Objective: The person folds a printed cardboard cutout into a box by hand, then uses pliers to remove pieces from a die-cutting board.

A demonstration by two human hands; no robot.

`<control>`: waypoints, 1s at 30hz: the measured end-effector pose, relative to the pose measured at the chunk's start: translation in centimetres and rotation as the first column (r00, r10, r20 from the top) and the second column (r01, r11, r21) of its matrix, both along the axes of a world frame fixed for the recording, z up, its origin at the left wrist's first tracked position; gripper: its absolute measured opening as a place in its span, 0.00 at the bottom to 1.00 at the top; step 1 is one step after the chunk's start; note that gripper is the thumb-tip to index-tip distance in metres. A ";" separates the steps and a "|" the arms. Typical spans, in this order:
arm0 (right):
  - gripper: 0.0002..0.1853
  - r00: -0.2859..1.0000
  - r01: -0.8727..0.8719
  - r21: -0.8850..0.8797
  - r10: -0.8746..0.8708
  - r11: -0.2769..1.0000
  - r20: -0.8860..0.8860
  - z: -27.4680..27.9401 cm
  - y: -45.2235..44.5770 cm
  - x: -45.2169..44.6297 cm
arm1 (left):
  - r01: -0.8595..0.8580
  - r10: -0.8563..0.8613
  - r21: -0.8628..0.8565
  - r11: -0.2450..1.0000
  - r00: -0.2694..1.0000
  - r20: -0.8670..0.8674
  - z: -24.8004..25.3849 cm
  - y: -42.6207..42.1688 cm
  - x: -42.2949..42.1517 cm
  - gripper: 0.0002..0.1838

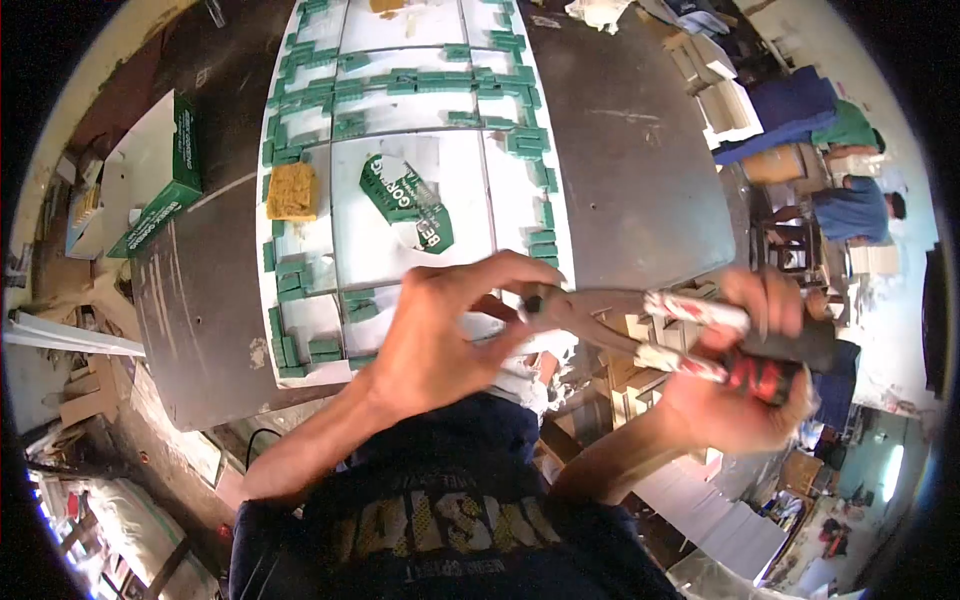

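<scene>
Metal pliers [585, 308] with taped white-and-red handles lie across between my two hands. My right hand [735, 405], blurred by motion, is closed around the handles. Against that palm shows a red and black object [765, 378], too smeared to name. The thumb and forefinger of my left hand [440, 335] pinch at the jaw end of the pliers. Whether a small dark piece sits in the jaws, I cannot tell. Below my hands a white board [400, 150] carries thin dark lines and many small green blocks [290, 277] along them. A green-and-white printed cardboard scrap [407, 203] lies on it.
A yellow sponge-like block [292, 192] rests on the board's left side. The dark table [630, 200] extends both ways, with an open green-and-white box [150, 185] on its left. Cartons [725, 105] stand at the right, where other people [850, 210] are.
</scene>
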State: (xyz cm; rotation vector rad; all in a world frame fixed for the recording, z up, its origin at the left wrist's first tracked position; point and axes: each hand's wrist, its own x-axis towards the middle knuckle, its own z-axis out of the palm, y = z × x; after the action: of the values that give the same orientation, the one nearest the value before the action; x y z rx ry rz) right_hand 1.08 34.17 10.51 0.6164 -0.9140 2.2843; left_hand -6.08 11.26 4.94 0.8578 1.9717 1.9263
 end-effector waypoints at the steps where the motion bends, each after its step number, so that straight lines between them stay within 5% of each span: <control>1: 0.40 0.908 0.356 0.001 -0.346 0.935 0.235 0.1 -1.9 -0.3 | -0.050 0.049 -0.029 0.998 0.998 -0.026 -1.3 -0.3 -0.5 0.21; 4: 0.45 0.911 0.334 -0.084 -0.298 0.939 0.286 0.9 -2.0 -2.5 | -0.251 0.179 -0.357 0.900 0.959 -0.221 -2.0 -2.1 -2.1 0.13; 5: 0.45 0.910 0.336 -0.084 -0.300 0.938 0.287 1.0 -1.8 -3.0 | -0.345 0.230 -0.347 0.872 0.915 -0.330 -2.9 -2.9 -3.2 0.12; 8: 0.48 0.867 0.410 0.181 -0.444 0.894 0.226 1.1 -0.9 -4.9 | -0.460 0.280 -0.414 0.785 0.861 -0.425 -2.9 -3.9 -6.2 0.13; 10: 0.51 0.930 0.282 0.351 -0.345 0.893 0.130 0.6 0.3 -6.5 | -0.523 0.090 -0.370 0.768 0.659 -0.747 -2.7 -3.2 -6.9 0.18; 11: 0.54 0.920 0.282 0.396 -0.363 0.874 0.146 1.0 -0.2 -7.5 | -0.343 0.077 -0.333 0.878 0.789 -0.610 -2.8 -2.2 -6.8 0.28; 16: 0.56 0.964 0.096 0.447 -0.195 0.889 0.179 1.2 -1.4 -11.9 | -0.128 -0.005 -0.388 0.913 0.946 -0.324 -1.7 3.0 -4.9 0.38; 18: 0.56 0.950 0.049 0.489 -0.192 0.871 0.247 1.4 -2.4 -12.6 | -0.134 0.048 -0.346 0.928 0.968 -0.247 -2.9 4.4 -5.2 0.33; 21: 0.57 0.951 -0.018 0.530 -0.149 0.848 0.271 0.9 -2.9 -13.5 | -0.259 0.144 -0.303 0.917 0.924 -0.353 -4.5 5.1 -5.8 0.24; 24: 0.59 0.939 -0.056 0.483 -0.119 0.874 0.323 0.8 -4.2 -13.8 | -0.258 0.156 -0.287 0.922 0.930 -0.334 -4.6 5.1 -5.9 0.23; 30: 0.63 0.871 -0.266 0.630 -0.098 0.729 0.481 0.3 -6.7 -14.0 | -0.191 0.154 -0.214 0.958 0.972 -0.177 -5.6 4.6 -5.6 0.20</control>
State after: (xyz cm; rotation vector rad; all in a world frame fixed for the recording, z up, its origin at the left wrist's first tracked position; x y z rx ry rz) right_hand -12.94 27.46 10.80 0.3579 -2.0793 2.1735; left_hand -11.73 15.84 -0.69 0.8219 2.3807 1.7149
